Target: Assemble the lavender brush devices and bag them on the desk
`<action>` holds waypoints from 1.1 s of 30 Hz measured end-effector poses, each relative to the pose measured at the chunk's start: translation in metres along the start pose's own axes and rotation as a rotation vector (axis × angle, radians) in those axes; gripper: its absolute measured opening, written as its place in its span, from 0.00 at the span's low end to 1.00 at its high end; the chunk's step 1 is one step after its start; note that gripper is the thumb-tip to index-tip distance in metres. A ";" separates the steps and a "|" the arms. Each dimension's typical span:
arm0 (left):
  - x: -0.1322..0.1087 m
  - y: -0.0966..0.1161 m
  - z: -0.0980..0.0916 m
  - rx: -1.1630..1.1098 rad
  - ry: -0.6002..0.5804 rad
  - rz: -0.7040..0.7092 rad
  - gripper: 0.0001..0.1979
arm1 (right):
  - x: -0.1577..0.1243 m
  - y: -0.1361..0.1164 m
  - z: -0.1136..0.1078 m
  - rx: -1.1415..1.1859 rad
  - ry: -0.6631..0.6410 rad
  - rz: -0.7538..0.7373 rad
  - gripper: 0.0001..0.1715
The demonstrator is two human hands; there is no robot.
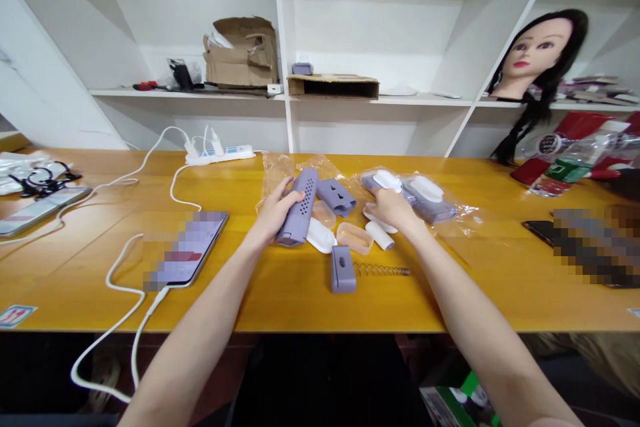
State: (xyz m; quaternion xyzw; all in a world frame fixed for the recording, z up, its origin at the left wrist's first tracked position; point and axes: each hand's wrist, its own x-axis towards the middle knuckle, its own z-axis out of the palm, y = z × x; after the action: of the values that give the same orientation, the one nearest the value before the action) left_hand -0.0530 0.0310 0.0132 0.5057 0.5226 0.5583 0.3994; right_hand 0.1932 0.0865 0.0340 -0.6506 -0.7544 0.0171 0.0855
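My left hand grips a perforated lavender casing over the yellow table. My right hand, fingers curled, rests on a bagged part; whether it grips, I cannot tell.

Table, seen from its near edge. Centre: a tube in the left hand, with the right hand on a plastic bag to its right. Nearer the edge, a small cover lies just left of a spring; a clear tray lies just behind the cover. Left of these lies a phone, with a power strip behind it at the table's far edge. Beyond the table, a shelf carries a cardboard box at left and a mannequin head at right.
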 end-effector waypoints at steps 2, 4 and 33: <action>-0.004 0.002 0.005 -0.158 -0.039 -0.048 0.38 | -0.010 -0.009 -0.005 0.116 0.067 -0.137 0.25; -0.007 0.005 0.010 -0.270 -0.031 -0.079 0.42 | -0.025 -0.023 -0.008 0.437 0.000 -0.453 0.24; -0.040 0.004 0.051 -0.726 0.178 0.320 0.18 | -0.061 -0.069 0.008 1.333 -0.313 -0.215 0.14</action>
State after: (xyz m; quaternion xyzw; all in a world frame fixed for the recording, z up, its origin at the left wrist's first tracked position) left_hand 0.0043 0.0006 0.0080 0.3564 0.2389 0.8031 0.4133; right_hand 0.1333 0.0165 0.0290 -0.3707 -0.6469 0.5620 0.3582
